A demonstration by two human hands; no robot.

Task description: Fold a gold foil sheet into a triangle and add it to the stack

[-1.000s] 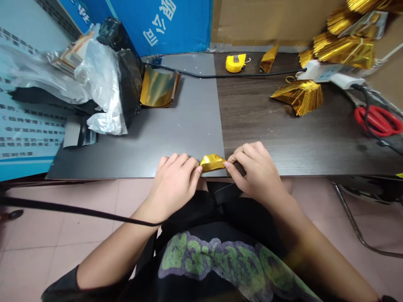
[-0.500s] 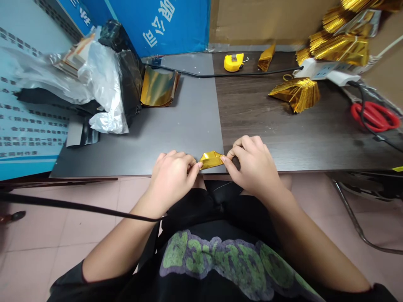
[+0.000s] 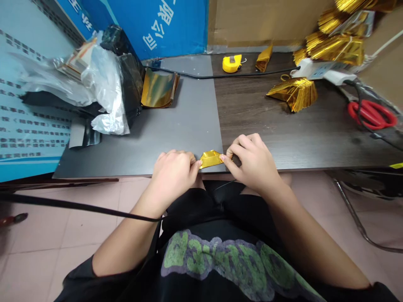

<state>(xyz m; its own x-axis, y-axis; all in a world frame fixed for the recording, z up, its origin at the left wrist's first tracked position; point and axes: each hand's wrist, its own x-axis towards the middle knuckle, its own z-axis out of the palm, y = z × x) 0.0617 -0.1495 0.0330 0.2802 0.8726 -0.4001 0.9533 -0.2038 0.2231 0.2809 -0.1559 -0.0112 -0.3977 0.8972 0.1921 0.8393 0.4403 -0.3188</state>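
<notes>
A small piece of folded gold foil paper (image 3: 210, 159) lies at the table's front edge, its upper corners slanting inward. My left hand (image 3: 176, 174) pinches its left end between thumb and fingers. At the right end, my right hand (image 3: 252, 159) grips it the same way, thumb on top. Behind my left hand, a stack of flat gold foil sheets (image 3: 158, 89) rests against a black plastic bag (image 3: 130, 79). Beyond my right hand sits a bundle of folded gold foil pieces (image 3: 294, 94).
A yellow tape measure (image 3: 231, 63) and one folded gold piece (image 3: 263, 58) stand at the back. A black cable (image 3: 201, 77) runs to a white power strip (image 3: 310, 68). Red-handled scissors (image 3: 371, 114) lie at the right. Blue and brown boxes (image 3: 255, 25) bound the table's rear.
Both hands keep their pinch on the folded gold foil paper, which has hardly moved. The whole view has shifted slightly.
</notes>
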